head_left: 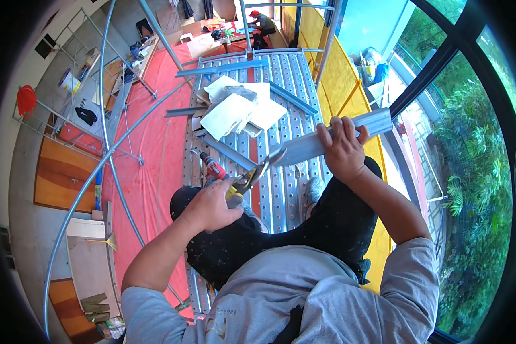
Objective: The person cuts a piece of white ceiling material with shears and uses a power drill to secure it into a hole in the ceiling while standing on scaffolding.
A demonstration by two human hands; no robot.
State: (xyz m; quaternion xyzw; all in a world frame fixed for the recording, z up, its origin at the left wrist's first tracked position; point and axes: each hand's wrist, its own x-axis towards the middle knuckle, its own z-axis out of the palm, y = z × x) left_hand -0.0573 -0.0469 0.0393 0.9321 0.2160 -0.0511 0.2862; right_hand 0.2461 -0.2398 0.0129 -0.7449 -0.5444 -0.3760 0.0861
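Note:
My left hand (213, 207) is closed around the yellow handles of a pair of tin snips (247, 182). The snips' metal jaws are parted and reach the left end of a grey metal stud (304, 149); whether they bite into it I cannot tell. My right hand (344, 148) grips that stud from above, fingers wrapped over it, above my right knee. The stud slants up to the right. Close beyond my left hand, a red and black drill (213, 166) lies on the perforated metal planks (278, 189).
Broken white boards (235, 112) are piled ahead on the planks, with metal channels (292, 98) around them. Scaffold tubes (110, 152) cross at left above a red sheet (149, 189). A yellow panel (344, 80) and window frame (461, 37) flank the right. Another person (264, 24) is far off.

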